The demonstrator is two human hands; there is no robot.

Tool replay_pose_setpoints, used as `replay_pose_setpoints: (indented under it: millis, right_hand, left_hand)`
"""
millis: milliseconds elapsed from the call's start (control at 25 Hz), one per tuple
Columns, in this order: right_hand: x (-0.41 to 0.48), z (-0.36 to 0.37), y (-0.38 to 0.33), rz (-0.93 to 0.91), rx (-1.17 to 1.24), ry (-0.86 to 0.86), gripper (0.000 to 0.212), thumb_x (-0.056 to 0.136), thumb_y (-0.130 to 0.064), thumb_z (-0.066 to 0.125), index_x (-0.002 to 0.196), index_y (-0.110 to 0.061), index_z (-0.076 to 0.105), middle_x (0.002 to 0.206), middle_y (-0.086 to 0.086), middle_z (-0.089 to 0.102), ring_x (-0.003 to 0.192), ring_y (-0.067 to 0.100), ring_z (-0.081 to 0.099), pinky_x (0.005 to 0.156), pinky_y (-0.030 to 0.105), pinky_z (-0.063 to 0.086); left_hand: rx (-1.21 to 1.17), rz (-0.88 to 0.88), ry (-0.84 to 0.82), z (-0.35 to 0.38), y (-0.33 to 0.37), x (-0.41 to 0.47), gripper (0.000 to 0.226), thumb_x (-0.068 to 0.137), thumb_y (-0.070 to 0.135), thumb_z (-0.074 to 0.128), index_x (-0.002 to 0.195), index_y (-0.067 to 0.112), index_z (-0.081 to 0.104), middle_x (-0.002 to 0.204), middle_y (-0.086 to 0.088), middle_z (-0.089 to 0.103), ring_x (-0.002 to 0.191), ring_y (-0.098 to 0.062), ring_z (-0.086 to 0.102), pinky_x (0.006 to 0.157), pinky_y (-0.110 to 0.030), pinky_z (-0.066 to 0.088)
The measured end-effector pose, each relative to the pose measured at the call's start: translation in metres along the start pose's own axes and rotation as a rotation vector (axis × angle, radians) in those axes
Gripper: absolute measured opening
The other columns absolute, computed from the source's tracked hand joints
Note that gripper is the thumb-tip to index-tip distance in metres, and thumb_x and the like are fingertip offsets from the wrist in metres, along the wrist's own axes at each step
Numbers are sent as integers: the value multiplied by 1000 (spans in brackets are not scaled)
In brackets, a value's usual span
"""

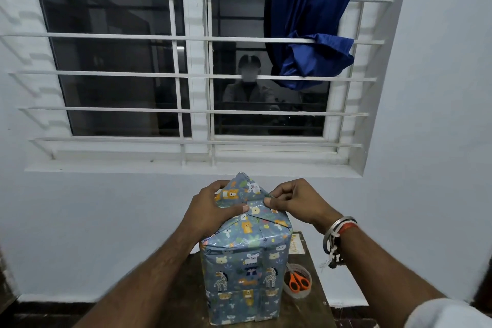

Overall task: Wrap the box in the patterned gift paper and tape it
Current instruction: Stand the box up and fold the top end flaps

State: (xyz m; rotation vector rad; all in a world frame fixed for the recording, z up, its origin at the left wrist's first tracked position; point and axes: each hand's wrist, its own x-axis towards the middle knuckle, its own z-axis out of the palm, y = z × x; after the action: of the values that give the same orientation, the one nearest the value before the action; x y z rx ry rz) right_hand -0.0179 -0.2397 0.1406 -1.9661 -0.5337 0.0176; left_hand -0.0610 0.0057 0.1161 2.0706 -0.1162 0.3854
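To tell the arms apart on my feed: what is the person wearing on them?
The right wrist carries silver metal bangles, an orange thread band and a dark cord with white strings; a white sleeve shows above that elbow. The left forearm is bare.

Centre blocked: tall box in blue animal-print paper (245,269) stood upright on the dark wooden table (183,287). Open tabletop lay to its left. Right side was tight: orange-handled scissors (297,282) lay on a clear tape roll (298,297) just beside the box. Pale wall (106,221) rose behind.
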Motion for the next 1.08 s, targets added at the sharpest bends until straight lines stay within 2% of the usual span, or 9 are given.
replay_pose_setpoints:
  millis: [200,360,480,600,800,920,1080]
  right_hand:
    - [3,2,0,-21,22,-11,17,86,-26,83,89,-10,81,83,13,78,84,28,76,81,40,62]
    - [9,9,-9,-84,-127,28,18,87,-31,83,78,-16,79,73,4,76,72,18,72,74,41,61]
    - [12,11,-19,-127,-97,12,13,89,-30,81,84,-18,80,79,3,77,77,19,74,71,38,62]
    - [16,13,-27,-159,-127,31,13,87,-28,82,80,-17,80,76,5,77,70,13,70,65,33,59]
    - [18,10,-31,-144,-100,-15,9,87,-24,83,82,-17,81,77,5,78,80,24,76,73,41,62]
    - [19,11,-33,-157,-117,-14,7,88,-23,81,84,-18,81,78,3,78,78,18,75,75,41,62]
    - [23,9,-41,-179,-148,-20,8,90,-22,79,88,-15,82,78,1,79,78,18,75,77,37,62]
  left_hand:
    - [-12,-9,-5,1,0,0,67,57,60,90,116,39,67,105,19,76,92,1,72,89,-39,60]
    - [-20,-16,-9,0,0,-2,66,57,63,89,115,37,69,103,19,76,90,0,73,88,-39,60]
    - [-26,-21,-16,1,2,-4,57,62,57,91,111,36,71,100,18,77,88,-1,73,87,-40,61]
    - [-19,-24,-31,2,6,-4,44,68,50,91,106,35,74,95,18,78,85,-2,74,85,-40,61]
    - [-13,-29,-27,2,7,-5,40,69,50,91,102,35,76,93,19,78,84,-1,73,84,-39,60]
    - [-13,-36,-29,2,8,-4,38,69,49,91,101,34,76,92,18,78,83,-1,73,84,-38,60]
    - [-27,-49,-45,2,8,-3,38,69,49,91,102,34,77,92,18,78,84,-2,74,85,-38,60]
